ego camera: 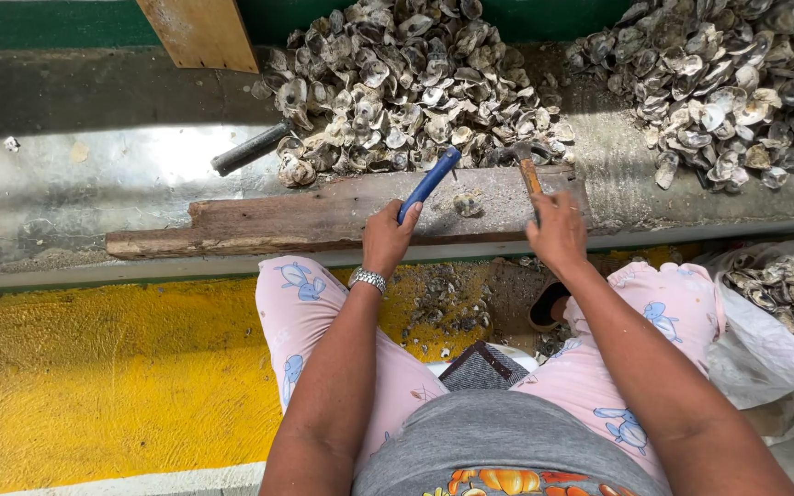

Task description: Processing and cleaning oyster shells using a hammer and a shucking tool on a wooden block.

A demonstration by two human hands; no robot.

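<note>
Wet metal bench (94,174) heaped with oyster shells (406,83), a worn wooden plank (323,216) along its front edge.
Left hand (386,239) closed around a blue-handled tool (429,182); right hand (558,230) gripping a wooden-handled hammer (527,165); one oyster (467,204) lies on the plank between them; a white bag of shells (788,303) sits at right.

green wall (48,23), wet grey concrete ledge (94,156), rough yellow floor (94,386), daylight.

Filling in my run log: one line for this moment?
left hand: grips blue-handled tool | right hand: grips hammer | single shell on wooden plank
</note>
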